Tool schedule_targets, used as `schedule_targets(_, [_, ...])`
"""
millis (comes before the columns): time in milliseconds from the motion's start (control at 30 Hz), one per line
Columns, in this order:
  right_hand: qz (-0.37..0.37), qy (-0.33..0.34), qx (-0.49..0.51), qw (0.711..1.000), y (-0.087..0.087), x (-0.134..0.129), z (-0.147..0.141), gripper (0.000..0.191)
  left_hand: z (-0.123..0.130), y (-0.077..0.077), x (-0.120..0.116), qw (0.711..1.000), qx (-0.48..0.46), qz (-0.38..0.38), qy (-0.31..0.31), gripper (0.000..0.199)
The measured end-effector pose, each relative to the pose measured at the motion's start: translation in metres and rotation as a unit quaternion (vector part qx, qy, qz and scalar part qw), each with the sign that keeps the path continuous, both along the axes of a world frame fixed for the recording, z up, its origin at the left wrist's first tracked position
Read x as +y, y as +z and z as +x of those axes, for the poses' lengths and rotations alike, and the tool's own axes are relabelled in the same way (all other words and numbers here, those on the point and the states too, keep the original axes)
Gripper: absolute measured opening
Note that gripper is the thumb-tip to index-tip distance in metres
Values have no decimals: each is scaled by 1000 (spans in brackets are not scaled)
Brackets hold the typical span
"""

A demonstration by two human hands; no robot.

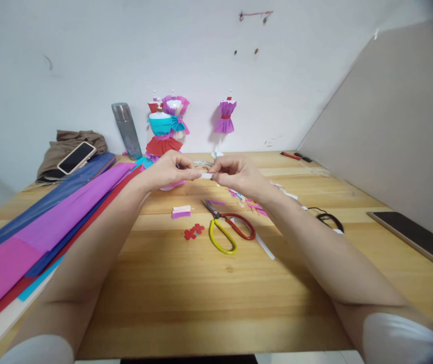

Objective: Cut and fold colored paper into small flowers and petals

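Note:
Above the middle of the wooden table (pixel 156 303), my left hand (pixel 173 170) and my right hand (pixel 235 174) pinch the two ends of a small white strip (pixel 206 176). Both hands have thumb and fingers pressed together. Below them lie scissors (pixel 222 227) with one yellow and one red handle, their blades parted. Left of the blades is a small stack of pink and purple paper pieces (pixel 181 212). Red paper flowers (pixel 193 232) sit nearer to me. A longer white strip (pixel 265 246) lies partly under the red handle.
Coloured paper sheets (pixel 53 227) cover the left side. Behind stand dressed miniature mannequins (pixel 160 126), another in purple (pixel 226 116) and a grey bottle (pixel 127 130). A phone (pixel 77 157) rests at left, a dark tablet (pixel 417 240) at right. Paper scraps (pixel 257 209) lie beside my right forearm.

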State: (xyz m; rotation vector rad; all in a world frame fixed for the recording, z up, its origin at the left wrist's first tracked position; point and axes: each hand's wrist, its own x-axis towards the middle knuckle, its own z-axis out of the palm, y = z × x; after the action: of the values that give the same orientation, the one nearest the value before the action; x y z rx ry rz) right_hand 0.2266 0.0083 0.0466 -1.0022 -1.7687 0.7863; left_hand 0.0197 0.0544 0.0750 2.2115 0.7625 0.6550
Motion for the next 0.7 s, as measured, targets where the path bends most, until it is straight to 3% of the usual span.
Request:
schedule_targets(200, [33, -19, 9, 999, -2, 2, -1, 7, 2, 0, -3, 1000, -3, -16, -8, 36])
schedule_targets(367, [-10, 34, -6, 999, 0, 1, 1, 9, 0, -1, -1, 1000, 5, 6, -12, 35])
schedule_targets(500, [-4, 50, -11, 999, 0, 1, 1, 13, 0, -3, 2, 1000, 20, -4, -14, 34])
schedule_targets(700, [18, 18, 3, 1000, -5, 6, 0, 7, 2, -3, -1, 999, 22, -13, -21, 36])
